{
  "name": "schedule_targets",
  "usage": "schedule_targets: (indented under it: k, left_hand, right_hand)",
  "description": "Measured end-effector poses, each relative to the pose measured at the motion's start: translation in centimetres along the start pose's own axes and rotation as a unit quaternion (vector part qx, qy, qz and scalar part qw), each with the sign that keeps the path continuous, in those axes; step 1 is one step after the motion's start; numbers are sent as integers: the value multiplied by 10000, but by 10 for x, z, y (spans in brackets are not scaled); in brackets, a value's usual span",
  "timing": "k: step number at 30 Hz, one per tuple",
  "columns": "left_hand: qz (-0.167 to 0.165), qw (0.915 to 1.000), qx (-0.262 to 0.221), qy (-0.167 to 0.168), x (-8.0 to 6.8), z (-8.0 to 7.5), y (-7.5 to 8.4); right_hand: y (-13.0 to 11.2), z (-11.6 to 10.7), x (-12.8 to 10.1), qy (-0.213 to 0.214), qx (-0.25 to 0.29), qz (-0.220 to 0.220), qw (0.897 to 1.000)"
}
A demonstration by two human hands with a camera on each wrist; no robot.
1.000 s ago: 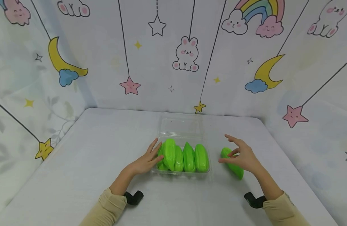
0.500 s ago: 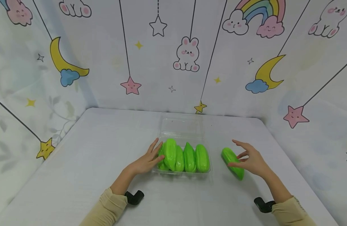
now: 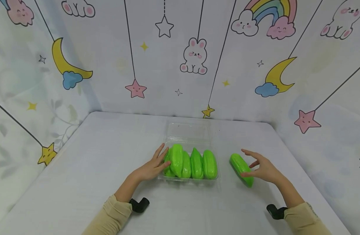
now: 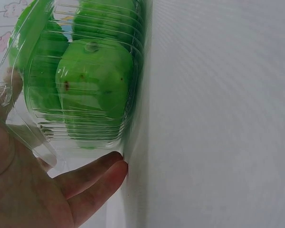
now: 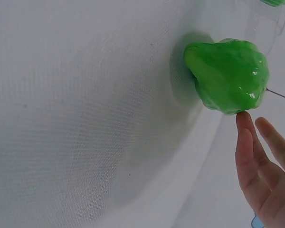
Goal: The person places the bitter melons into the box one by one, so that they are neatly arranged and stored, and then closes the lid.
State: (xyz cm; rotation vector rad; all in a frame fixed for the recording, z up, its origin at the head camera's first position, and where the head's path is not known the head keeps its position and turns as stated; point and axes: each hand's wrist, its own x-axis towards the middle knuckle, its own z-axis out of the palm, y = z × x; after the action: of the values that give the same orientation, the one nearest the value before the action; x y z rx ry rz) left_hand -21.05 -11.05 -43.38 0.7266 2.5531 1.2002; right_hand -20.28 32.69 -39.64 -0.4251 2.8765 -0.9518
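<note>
No readable text, labels, brands or numbers appear anywhere.

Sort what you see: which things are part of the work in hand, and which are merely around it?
In the work: left hand, resting on the clear box of green vegetables; right hand, open by the loose green vegetable.

Merely around: white table, cartoon wall.

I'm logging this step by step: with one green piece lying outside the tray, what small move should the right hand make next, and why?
Probably curl the right hand around the loose green vegetable: its fingers are straight, just reaching it, not gripping. The left hand rests against the clear tray, which holds the others.
</note>
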Motion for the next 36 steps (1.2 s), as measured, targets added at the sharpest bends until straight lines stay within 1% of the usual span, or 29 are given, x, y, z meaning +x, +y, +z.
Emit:
schedule_targets:
  k: [5,13,18,22,26,30,36]
  left_hand:
    - [-40,10000,-21,-20,0,0,0]
    - [18,10000,3,-15,0,0,0]
    - [76,10000,-18,20,0,0,-1]
    - [88,10000,-20,19,0,0,-1]
    - [82,10000,-40,8,0,0,0]
    - [63,10000,-10,9,-1,0,0]
    - [74,10000,-38,20,-1,0,1]
  right_hand:
    - [3,0,1,-134,17,-42,9999]
    - [8,2,4,-213,80,-144,9996]
    - [11,4,6,-450,186,-159,9987]
    - [15,6,9,-728,375,-72,9966]
    - [17,8,10,-954,657,-77,9932]
    - [18,9,9,-1016,872,-178,9908]
    - [19,9,10,-1009,955,-173,9901]
